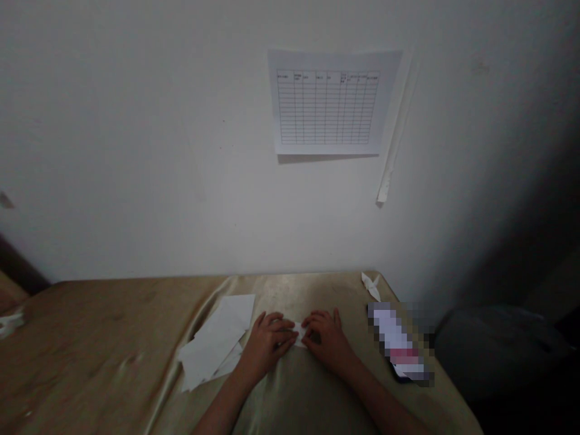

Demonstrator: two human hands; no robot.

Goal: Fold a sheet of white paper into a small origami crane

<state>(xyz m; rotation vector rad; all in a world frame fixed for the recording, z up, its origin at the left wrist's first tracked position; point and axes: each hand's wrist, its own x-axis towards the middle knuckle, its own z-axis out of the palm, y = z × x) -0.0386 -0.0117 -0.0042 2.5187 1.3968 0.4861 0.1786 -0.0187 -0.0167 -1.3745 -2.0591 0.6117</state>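
Pale wall [136,151] far side; gold cloth [104,350] over table. Your left hand [270,339] and right hand [328,341], slightly apart, pinch small white paper [299,335] between them, on cloth. Loose white sheets [220,341] lie left, phone [395,341] right.

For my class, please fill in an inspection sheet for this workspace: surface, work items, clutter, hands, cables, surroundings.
Surface: shiny golden-brown cloth, creased in places.
Work items: small white paper between the hands; overlapping white sheets beside the left forearm.
Clutter: phone-like device, screen pixelated, on the right; folded-looking white piece near the far right corner.
Hands: left hand and right hand have fingers at opposite sides of the small paper; grip unclear.
Cables: nothing seen.
Surroundings: pale wall with a printed grid sheet and white strip; dim on the right.
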